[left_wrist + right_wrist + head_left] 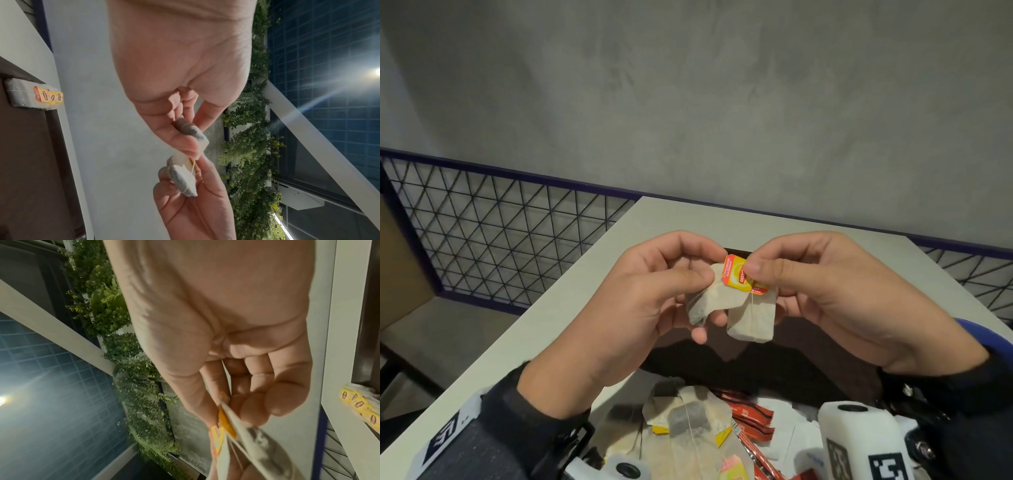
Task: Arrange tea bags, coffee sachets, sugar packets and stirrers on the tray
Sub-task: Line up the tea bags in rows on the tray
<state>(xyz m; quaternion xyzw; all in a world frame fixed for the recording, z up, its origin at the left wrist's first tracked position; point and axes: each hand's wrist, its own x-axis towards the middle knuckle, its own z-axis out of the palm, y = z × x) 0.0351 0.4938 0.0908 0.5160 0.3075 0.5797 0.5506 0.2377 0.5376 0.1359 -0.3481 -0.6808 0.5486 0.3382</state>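
Observation:
Above the dark brown tray (pixel 801 356) I hold two beige tea bags with yellow-red tags (pixel 736 274). My left hand (pixel 712 265) pinches the left tea bag (pixel 707 301) at its top between thumb and fingers. My right hand (pixel 755 263) pinches the tags and the top of the right tea bag (pixel 751 318). In the left wrist view the left hand (pixel 193 146) grips its tea bag (pixel 202 141), with the other tea bag (pixel 183 180) just below. The right wrist view has the right hand (pixel 224 412) pinching a tag above a tea bag (pixel 265 451). A row of tea bags (pixel 26 95) lies on the tray (pixel 30 154).
A pile of loose tea bags (pixel 688 421), red sachets (pixel 753 421) and white packets (pixel 794 431) lies at the near edge. The white table (pixel 585 291) ends at a wire mesh railing (pixel 500 233) on the left. A blue rim (pixel 983 332) shows at the right.

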